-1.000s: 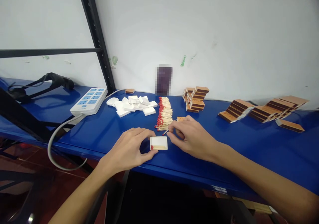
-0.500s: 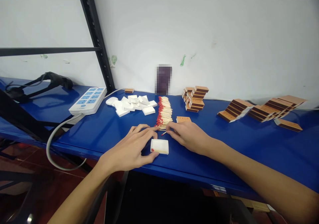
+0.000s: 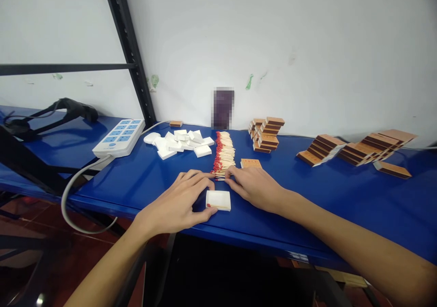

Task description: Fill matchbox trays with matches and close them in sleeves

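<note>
My left hand (image 3: 175, 202) curls round a small white matchbox tray (image 3: 218, 200) on the blue table (image 3: 341, 198), thumb at its near left corner and fingers arched over its far side. The tray holds a few red-tipped matches. Behind the tray lies a long pile of matchsticks (image 3: 223, 154). My right hand (image 3: 256, 186) rests to the right of the tray, its fingertips drawn together on matches at the near end of the pile. A single brown matchbox sleeve (image 3: 251, 163) lies just behind that hand.
Empty white trays (image 3: 184, 142) are heaped left of the matches, beside a power strip (image 3: 118, 138) with a grey cable (image 3: 73, 184). Stacked brown sleeves (image 3: 268, 134) and fanned rows of sleeves (image 3: 358, 150) stand at the right. A black rack post (image 3: 131, 57) rises at the back left.
My right hand has moved left and down from above the tray, carrying a single match, to the near end of the pile. My left hand has stayed on the tray.
</note>
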`<action>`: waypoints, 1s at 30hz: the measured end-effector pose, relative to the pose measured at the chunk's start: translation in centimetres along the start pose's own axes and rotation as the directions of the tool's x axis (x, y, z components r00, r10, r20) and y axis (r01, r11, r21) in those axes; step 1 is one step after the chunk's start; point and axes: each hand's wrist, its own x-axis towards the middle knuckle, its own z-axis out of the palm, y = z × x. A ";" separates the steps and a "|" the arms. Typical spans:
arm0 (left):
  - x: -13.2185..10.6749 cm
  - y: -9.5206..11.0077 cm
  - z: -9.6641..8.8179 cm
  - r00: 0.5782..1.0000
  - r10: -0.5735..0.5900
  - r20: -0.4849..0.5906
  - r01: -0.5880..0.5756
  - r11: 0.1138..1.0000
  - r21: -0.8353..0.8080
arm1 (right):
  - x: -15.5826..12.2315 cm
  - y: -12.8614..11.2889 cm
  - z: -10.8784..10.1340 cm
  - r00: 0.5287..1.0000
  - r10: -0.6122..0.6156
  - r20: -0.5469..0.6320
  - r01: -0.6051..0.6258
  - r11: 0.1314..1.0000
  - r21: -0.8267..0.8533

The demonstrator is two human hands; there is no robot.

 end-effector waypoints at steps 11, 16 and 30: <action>0.0 -0.1 0.4 0.988 -0.105 -0.116 0.114 0.990 0.079 | -1.0 0.0 -1.2 0.998 -0.055 0.013 0.054 0.998 0.040; -0.2 0.0 0.5 0.996 -0.085 -0.043 0.086 0.996 0.037 | -0.7 -0.6 -0.9 1.000 -0.005 0.005 0.006 1.000 -0.004; -0.3 -0.2 0.5 0.992 -0.070 -0.104 0.072 0.997 0.008 | -0.9 -0.3 -1.3 0.997 -0.071 0.008 0.071 0.997 0.003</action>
